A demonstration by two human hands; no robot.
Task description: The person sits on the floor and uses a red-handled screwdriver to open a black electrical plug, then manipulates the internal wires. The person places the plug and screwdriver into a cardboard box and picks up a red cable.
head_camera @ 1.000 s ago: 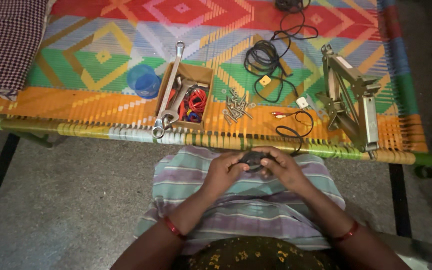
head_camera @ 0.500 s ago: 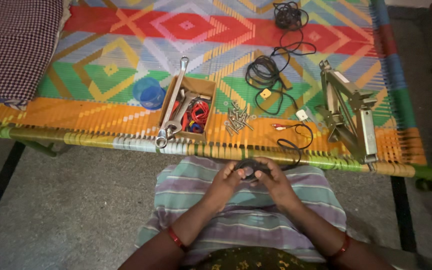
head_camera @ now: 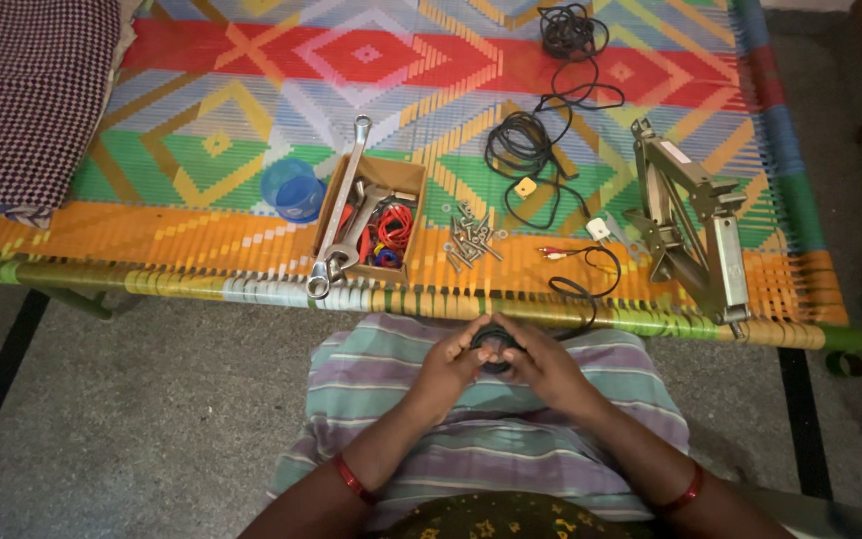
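A small dark round part (head_camera: 494, 349) is held over the lap, pinched between the fingertips of the left hand (head_camera: 448, 366) and the right hand (head_camera: 543, 366). It is judged light, rigid and best gripped at its rim. Most of it is hidden behind the fingers; its kind cannot be made out.

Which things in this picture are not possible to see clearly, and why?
- Small black object, head view: mostly covered by the left hand and right hand.
- Cardboard box contents: too tangled and small, partly under the wrenches.
- Checked cloth: cut off by the left edge.
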